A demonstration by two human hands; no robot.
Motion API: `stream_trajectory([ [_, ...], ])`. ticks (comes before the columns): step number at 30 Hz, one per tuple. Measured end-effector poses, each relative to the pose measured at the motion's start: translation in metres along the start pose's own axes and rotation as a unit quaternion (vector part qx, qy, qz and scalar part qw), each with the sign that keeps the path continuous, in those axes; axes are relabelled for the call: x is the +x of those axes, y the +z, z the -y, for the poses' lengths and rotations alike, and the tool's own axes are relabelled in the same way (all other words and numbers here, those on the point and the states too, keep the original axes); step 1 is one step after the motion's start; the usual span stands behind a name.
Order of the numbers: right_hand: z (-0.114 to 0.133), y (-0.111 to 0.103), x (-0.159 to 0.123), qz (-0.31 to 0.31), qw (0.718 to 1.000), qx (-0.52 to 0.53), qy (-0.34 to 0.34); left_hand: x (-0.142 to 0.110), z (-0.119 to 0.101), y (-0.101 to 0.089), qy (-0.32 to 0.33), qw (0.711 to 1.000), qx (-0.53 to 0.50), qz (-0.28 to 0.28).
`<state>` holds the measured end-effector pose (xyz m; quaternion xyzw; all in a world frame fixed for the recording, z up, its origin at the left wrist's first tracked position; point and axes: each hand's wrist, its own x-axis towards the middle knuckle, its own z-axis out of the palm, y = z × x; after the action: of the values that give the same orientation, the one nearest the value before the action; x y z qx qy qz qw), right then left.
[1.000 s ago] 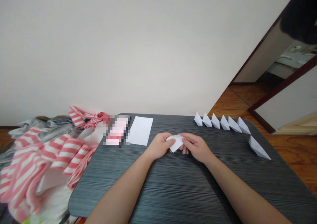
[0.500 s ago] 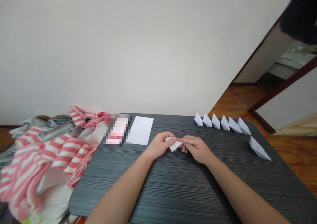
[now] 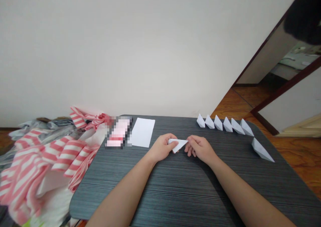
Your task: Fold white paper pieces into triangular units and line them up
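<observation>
Observation, head camera. A small white folded-paper triangle (image 3: 177, 144) is held over the far half of a dark grey wood-grain table (image 3: 175, 193), near its middle and apparently clear of the surface.

Hand state: the hands are apart. The left hand (image 3: 163, 148) is closed on the triangle's broad left end, thumb on top and fingers behind. The right hand (image 3: 200, 149) lies to the right with its fingers loosely curled, just beside the pointed tip. Whether those fingers touch the paper cannot be told at this resolution.

Handling assessment: the triangle should be very light. It is probably stiffest along its creases and where the layers stack at the broad end. The narrow tip is likely to flex and crumple easily, and smooth paper may slide under dry fingers. Best grip: thumb and finger pads on the broad layered end, with light pressure.

Other items, relative to the table: six white folded-paper wedges (image 3: 224, 124) stand in a row along the far right edge, and a seventh white folded-paper wedge (image 3: 262, 150) sits nearer the right edge. A flat rectangular white paper sheet (image 3: 142, 132) lies at the far edge, left of centre. Beside it is a pixelated pink-and-white object (image 3: 118, 132), identity obscured. Pink-and-white striped fabric (image 3: 67, 153) is heaped past the left edge.
</observation>
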<state>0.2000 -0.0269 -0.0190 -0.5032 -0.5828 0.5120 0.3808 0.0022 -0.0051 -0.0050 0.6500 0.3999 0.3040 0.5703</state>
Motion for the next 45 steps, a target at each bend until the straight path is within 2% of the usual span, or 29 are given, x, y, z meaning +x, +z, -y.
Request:
stream_trajectory([
  [5, -0.002, 0.001, 0.001, -0.002, 0.998, -0.065, -0.008, -0.001, -0.001, 0.0, 0.005, 1.0, 0.022, -0.002],
  [29, 0.008, 0.0, 0.0, 0.019, 0.996, -0.088, -0.027, -0.001, -0.003, 0.0, 0.012, 0.998, 0.054, -0.003],
  [45, 0.014, 0.005, -0.001, 0.033, 0.986, -0.15, -0.061, -0.002, -0.005, 0.0, 0.026, 0.994, 0.11, -0.007],
])
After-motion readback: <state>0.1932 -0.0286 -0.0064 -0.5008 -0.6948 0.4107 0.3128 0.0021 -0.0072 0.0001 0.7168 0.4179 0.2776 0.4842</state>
